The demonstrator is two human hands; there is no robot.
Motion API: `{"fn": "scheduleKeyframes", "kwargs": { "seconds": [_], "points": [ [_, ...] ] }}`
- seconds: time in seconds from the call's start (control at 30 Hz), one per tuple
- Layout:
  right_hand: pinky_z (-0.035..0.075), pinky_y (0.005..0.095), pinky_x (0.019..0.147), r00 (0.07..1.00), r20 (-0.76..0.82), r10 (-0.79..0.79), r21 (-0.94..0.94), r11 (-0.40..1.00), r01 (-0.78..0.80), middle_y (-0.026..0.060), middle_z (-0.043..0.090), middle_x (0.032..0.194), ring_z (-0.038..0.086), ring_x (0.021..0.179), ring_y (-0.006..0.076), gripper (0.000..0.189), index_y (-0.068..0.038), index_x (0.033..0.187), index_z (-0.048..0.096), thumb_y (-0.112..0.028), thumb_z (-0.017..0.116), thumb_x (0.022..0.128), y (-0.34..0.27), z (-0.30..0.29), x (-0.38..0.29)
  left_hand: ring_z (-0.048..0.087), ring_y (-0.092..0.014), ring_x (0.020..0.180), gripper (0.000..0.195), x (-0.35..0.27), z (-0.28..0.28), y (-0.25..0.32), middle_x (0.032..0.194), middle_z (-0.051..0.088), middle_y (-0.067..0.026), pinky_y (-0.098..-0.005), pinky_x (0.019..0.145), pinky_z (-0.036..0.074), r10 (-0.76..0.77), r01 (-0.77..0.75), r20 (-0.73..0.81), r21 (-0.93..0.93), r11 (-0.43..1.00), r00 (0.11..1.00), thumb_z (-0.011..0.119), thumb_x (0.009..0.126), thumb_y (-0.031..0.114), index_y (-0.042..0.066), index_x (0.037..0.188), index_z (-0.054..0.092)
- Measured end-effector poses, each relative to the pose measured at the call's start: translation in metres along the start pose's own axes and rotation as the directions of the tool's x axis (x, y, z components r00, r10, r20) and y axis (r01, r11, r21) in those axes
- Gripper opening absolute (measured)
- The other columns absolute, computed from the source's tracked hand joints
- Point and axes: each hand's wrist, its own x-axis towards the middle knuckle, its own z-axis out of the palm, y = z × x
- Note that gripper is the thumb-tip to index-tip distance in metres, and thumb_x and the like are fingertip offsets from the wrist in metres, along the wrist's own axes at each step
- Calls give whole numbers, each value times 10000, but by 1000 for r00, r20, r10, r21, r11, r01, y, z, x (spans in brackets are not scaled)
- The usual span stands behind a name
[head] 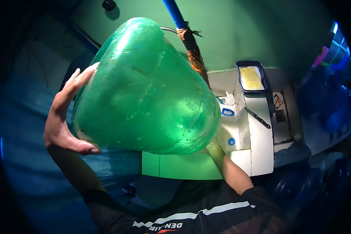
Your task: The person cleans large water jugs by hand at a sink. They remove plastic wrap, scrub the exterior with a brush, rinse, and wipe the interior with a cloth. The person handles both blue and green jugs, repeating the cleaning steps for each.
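Observation:
A large, translucent green plastic container (152, 93), perhaps a water jug, fills the middle of the head view. My left hand (67, 120) grips its left side, thumb below and fingers spread around the edge. The fingers of my right hand are hidden behind the container; its wrist (212, 145) shows at the lower right edge. Right of the container, a blue brush (228, 112), a white crumpled thing (230, 99) and a round blue cap (231, 141) lie in a white tiled basin.
A black-handled knife (258, 118) lies on the white tiled ledge (260, 146). Behind it stands a dark blue tub (266, 83) holding a yellow sponge or cloth (251, 78). A blue pipe (174, 13) with a wrapped lower part runs behind the container. Blue bottles (324, 99) stand far right.

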Motion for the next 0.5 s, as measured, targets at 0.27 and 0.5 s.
{"fn": "scheduleKeyframes", "kwargs": {
  "seconds": [0.27, 0.5],
  "points": [
    [533, 395, 878, 1000, 5, -8, -8, 1000, 8, 81, 673, 995, 644, 961, 234, 429, -74, 1022, 649, -484, 563, 928, 0, 1, 5, 499, -390, 1339, 1297, -10, 4, 11, 1406, 530, -278, -581, 1188, 161, -216, 200, -108, -139, 970, 970, 833, 461, 693, -124, 1400, 466],
    [535, 391, 870, 1000, 16, -4, -11, 1000, 4, 80, 670, 983, 645, 950, 233, 427, -75, 1018, 646, -484, 566, 925, -1, 3, 6, 508, -384, 1334, 1304, -1, -7, 12, 1392, 542, -276, -608, 1178, 157, -28, 28, -6, -11, 1000, 1000, 853, 441, 685, -125, 1391, 474]
  ]
}}
